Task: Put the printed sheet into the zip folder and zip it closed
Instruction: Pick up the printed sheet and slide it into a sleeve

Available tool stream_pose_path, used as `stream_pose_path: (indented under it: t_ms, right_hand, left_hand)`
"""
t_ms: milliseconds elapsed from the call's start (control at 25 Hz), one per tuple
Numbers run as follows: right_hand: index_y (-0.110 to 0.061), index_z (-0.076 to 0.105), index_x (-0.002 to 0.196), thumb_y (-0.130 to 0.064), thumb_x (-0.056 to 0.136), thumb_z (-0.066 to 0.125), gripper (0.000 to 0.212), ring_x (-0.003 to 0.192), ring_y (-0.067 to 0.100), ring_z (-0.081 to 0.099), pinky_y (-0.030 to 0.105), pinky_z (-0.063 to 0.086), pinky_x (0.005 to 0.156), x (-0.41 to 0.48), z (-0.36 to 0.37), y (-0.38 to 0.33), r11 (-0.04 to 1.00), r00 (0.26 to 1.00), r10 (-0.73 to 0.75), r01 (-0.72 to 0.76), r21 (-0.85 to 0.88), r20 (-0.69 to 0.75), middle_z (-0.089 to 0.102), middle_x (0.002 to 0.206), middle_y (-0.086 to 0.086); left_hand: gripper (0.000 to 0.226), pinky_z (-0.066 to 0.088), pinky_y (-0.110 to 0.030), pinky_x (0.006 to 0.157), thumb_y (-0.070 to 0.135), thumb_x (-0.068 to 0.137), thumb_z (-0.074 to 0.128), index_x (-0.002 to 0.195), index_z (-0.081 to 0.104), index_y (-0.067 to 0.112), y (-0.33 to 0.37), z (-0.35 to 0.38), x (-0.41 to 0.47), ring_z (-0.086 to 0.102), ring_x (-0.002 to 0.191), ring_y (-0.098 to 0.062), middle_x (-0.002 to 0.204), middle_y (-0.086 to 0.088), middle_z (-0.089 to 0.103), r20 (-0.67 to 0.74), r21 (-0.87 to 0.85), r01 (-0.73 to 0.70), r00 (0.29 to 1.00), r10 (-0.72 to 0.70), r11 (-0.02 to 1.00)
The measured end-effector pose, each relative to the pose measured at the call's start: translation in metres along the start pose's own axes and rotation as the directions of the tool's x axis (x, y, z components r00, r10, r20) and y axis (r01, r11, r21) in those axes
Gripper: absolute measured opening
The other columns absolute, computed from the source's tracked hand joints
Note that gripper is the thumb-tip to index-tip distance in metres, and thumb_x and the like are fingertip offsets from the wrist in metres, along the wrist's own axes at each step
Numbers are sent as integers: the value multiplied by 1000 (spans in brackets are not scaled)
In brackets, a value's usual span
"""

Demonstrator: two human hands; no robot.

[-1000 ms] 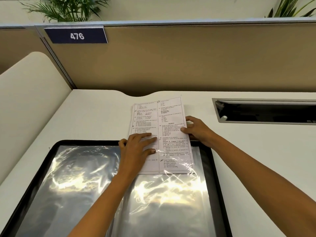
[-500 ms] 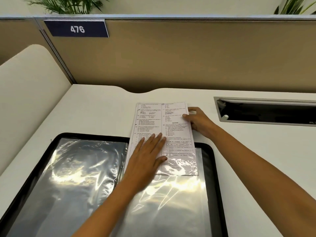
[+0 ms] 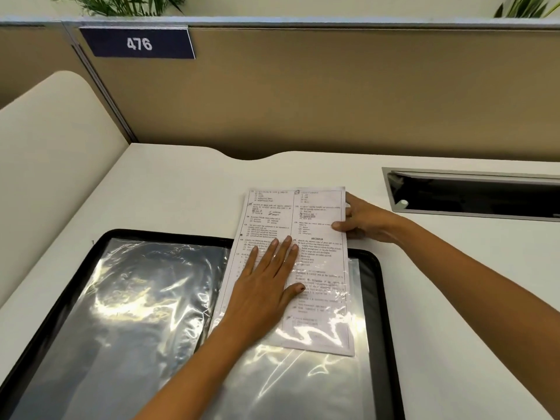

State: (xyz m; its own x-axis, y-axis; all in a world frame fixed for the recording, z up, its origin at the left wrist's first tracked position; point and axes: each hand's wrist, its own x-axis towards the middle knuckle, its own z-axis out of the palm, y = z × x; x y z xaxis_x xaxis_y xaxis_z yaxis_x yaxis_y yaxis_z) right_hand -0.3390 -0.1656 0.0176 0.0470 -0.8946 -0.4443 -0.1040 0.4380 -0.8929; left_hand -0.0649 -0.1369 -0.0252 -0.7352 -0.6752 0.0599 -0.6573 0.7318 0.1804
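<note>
so the printed sheet [image 3: 306,213] is about halfway in. its lower part looks tucked under the clear sleeve [image 3: 145,298] on the right side of the open zip folder [image 3: 382,298], and the top part sticks out past the folder's far rim onto the desk [image 3: 181,192]. my left hand [image 3: 266,286] lies flat on it, fingers straight and close together, pressing down. my right hand [image 3: 366,222] pinches the sheet's right edge, thumb on top, other fingers underneath as far as i can tell.

it's thin paper, light and floppy, so i'd guess shoving it from the top end would just buckle it. better to hold the side edge and slide it flat. the sleeve looks crinkly and clingy (lots of glare and wrinkles), so it may drag on the paper.

nothing really stands in the way. the cable slot [image 3: 472,195] sits well apart on the right, and the partition [image 3: 303,95] with the 476 plate [image 3: 138,43] is behind. i can't spot the zip pull anywhere.
</note>
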Motion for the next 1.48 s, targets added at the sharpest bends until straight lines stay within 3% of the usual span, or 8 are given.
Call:
stream_pose_path:
  t_ms: [80, 200, 320, 480, 680, 880, 1080, 1480]
  right_hand:
    - [-23, 38, 128, 9, 86, 60, 58, 94, 21, 66, 23, 56, 58, 1, -6, -1, 999, 999, 39, -38, -37, 28, 63, 116, 11]
    - [-18, 41, 130, -3, 86, 65, 52, 94, 23, 60, 34, 53, 74, 21, -14, -4, 1000, 982, -1, -1, -7, -189, 61, 113, 13]
    - [-13, 57, 121, -1, 90, 59, 33, 96, 21, 58, 27, 46, 79, 43, -17, -12, 986, 955, -133, 101, -131, -266, 64, 99, 12]
    - [-9, 67, 115, 5, 90, 55, 31, 96, 19, 58, 23, 47, 84, 50, -17, -20, 916, 971, -209, 155, -371, -112, 66, 100, 8]
    - [-9, 69, 112, 3, 90, 56, 29, 104, 22, 59, 40, 51, 90, 31, -14, -16, 891, 974, -216, 225, -395, 68, 67, 112, 11]
    - [-16, 70, 109, -8, 91, 60, 23, 101, 12, 59, 23, 51, 85, 16, 4, -20, 834, 956, -51, 200, -515, 288, 67, 112, 6]
    - [-14, 70, 109, -25, 94, 57, 23, 92, 3, 59, 11, 47, 78, 5, 28, -23, 769, 972, -99, 210, -604, 212, 68, 109, -4]
    - [-19, 77, 93, -41, 91, 57, 29, 91, 12, 57, 26, 44, 83, -30, 56, -8, 724, 957, -291, 218, -654, -3, 58, 86, -16]
  left_hand:
    - [69, 1, -41, 116, 62, 94, 1, 151, -1, 24, 0, 2, 1, -7, 146, -13, 159, 6, -4, 11, 13, -3, 1000, 3, 1000]
    - [69, 1, -41, 116, 61, 95, 3, 152, 0, 23, 2, 3, 1, -5, 146, -14, 160, 5, -3, 8, 21, 1, 1000, -1, 1000]
    - [69, 2, -42, 116, 61, 94, 1, 152, 0, 23, 2, 3, 1, -6, 146, -14, 159, 5, -3, 7, 26, 6, 1000, -6, 1000]
    - [70, 1, -43, 116, 62, 93, -3, 151, 0, 23, 2, 3, 1, -7, 146, -14, 159, 6, -3, 0, 18, 12, 1000, -12, 1000]
    - [65, -3, -45, 116, 58, 97, 7, 151, -5, 25, 0, 0, -2, -12, 145, -11, 159, 7, -8, -5, 23, 17, 1000, -17, 1000]
    - [64, -4, -46, 117, 56, 98, 11, 151, -8, 25, 0, 0, -2, -16, 144, -9, 159, 7, -12, 3, 22, 23, 1000, -23, 999]
    - [65, -2, -47, 118, 56, 98, 11, 151, -6, 22, 0, 1, -2, -13, 145, -10, 159, 6, -10, -9, 15, 45, 999, -45, 999]
    - [69, -3, -44, 119, 58, 96, 5, 150, -10, 19, 3, 0, -2, -16, 144, -8, 158, 5, -14, -11, -17, 74, 997, -75, 997]
